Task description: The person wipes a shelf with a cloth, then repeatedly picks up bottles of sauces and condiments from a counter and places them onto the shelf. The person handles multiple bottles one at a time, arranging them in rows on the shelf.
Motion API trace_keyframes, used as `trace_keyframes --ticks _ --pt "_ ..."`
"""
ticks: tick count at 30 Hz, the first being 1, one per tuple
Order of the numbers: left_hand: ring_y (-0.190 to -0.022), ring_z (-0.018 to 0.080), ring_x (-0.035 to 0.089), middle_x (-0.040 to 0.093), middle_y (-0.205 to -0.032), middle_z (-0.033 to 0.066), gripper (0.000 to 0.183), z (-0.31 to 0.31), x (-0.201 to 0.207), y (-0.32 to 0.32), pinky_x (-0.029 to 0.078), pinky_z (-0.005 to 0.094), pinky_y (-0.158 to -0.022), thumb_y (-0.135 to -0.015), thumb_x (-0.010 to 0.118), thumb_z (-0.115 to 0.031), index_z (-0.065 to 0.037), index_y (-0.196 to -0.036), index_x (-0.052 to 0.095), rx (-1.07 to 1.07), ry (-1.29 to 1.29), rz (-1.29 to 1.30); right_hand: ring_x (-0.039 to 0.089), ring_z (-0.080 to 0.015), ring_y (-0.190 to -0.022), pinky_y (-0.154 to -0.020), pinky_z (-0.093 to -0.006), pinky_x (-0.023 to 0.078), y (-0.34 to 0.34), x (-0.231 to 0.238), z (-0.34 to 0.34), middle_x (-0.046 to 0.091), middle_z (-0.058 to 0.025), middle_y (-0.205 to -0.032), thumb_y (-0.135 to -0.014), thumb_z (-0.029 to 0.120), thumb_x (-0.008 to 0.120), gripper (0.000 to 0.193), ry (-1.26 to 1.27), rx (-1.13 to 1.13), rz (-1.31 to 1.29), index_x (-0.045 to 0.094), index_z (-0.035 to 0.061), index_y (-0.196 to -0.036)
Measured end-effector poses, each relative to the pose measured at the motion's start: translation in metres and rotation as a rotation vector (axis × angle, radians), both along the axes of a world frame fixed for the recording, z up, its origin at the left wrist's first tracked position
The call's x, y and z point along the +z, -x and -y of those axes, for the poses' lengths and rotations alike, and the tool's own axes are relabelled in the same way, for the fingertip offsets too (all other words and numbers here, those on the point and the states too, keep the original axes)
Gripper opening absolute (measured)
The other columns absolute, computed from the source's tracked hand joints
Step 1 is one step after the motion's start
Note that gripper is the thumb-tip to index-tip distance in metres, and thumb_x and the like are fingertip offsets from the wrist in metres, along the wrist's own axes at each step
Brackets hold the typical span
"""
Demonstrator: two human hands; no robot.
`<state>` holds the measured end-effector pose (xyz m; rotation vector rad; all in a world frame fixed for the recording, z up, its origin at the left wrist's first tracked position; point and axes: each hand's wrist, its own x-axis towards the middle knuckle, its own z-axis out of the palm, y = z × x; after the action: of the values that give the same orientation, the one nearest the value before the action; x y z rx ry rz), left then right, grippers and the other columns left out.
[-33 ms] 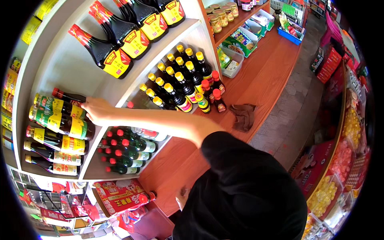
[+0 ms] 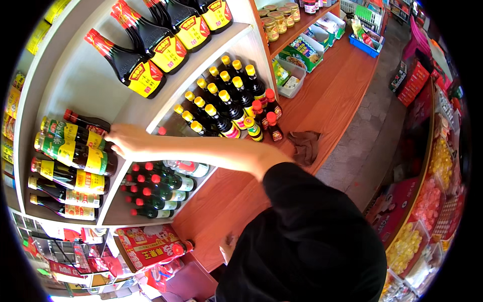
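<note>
My right hand (image 2: 127,141) reaches left across the view to a shelf. Its curled fingers are against the lower end of a dark sauce bottle (image 2: 89,121) with a red cap, beside a row of other bottles. The fingertips are partly hidden. Directly beside it stands a green-and-yellow-labelled bottle (image 2: 70,132), followed by dark bottles with yellow labels (image 2: 75,175). Only a small part of my left hand (image 2: 228,248) shows, near the lower wooden counter; my black clothing hides the rest, so its fingers cannot be read.
Large black bottles (image 2: 148,75) fill the shelf above. Several yellow-capped bottles (image 2: 229,103) and small red-capped bottles (image 2: 274,128) stand by the wooden counter (image 2: 322,95), near a brown cloth (image 2: 304,146). Green red-capped bottles (image 2: 161,194) and a red carton (image 2: 146,246) sit lower.
My right hand has drawn back slightly to the right along the sauce bottle, and a little more of the bottle shows. The whole view has shifted slightly.
</note>
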<state>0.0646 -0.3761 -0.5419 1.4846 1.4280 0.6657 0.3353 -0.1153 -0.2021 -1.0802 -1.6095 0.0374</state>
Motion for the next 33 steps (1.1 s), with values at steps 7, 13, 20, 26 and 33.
trace_keyframes --ticks 7,13,20,26,33 --pt "-0.079 0.0224 0.07 0.071 -0.083 0.015 0.027 -0.026 0.037 -0.089 0.055 0.0334 -0.072 -0.084 0.071 -0.017 0.005 -0.099 0.066 -0.199 -0.121 -0.097 0.06 -0.0181 -0.063 -0.058 -0.03 0.048 -0.198 -0.083 0.174 0.061 -0.0073 -0.077 -0.086 0.006 0.068 0.009 -0.128 -0.256 -0.016 0.068 0.0049 -0.094" --pt "-0.089 0.0217 0.07 0.071 -0.093 0.0137 0.03 -0.054 0.059 -0.17 0.055 0.0329 -0.077 -0.085 0.071 -0.018 0.001 -0.106 0.066 -0.325 -0.151 0.003 0.062 -0.0196 -0.083 -0.074 -0.0315 0.05 -0.289 -0.205 0.236 0.061 -0.0113 -0.102 -0.078 0.029 0.079 0.053 0.391 -0.403 -0.083 0.059 0.0022 -0.119" --pt "-0.089 0.0218 0.069 0.07 -0.096 0.013 0.031 -0.085 0.126 -0.24 0.054 0.0325 -0.08 -0.083 0.072 -0.014 -0.002 -0.11 0.065 -0.553 -0.421 0.051 0.061 -0.039 -0.097 -0.081 -0.0448 0.049 -0.296 -0.3 0.223 0.062 -0.0166 -0.101 -0.079 0.033 0.076 0.046 0.623 -0.245 -0.026 0.058 0.004 -0.11" --pt "-0.093 0.0213 0.068 0.07 -0.097 0.0118 0.031 -0.085 0.143 -0.207 0.054 0.0314 -0.082 -0.082 0.073 -0.014 -0.002 -0.11 0.065 -0.359 -0.426 -0.041 0.063 -0.0231 -0.074 -0.067 -0.0335 0.05 -0.286 -0.212 0.23 0.062 -0.0089 -0.085 -0.078 0.017 0.078 0.032 0.466 -0.219 -0.153 0.06 0.003 -0.1" --pt "-0.089 0.0273 0.066 0.069 -0.094 0.0118 0.027 -0.107 0.177 -0.142 0.052 0.0366 -0.079 -0.079 0.072 -0.009 -0.005 -0.105 0.067 -0.163 -0.724 -0.186 0.056 -0.0124 -0.072 -0.064 -0.0261 0.049 -0.223 0.0 0.212 0.058 -0.0056 -0.09 -0.085 0.001 0.071 0.026 0.154 0.22 -0.31 0.054 -0.0003 -0.104"
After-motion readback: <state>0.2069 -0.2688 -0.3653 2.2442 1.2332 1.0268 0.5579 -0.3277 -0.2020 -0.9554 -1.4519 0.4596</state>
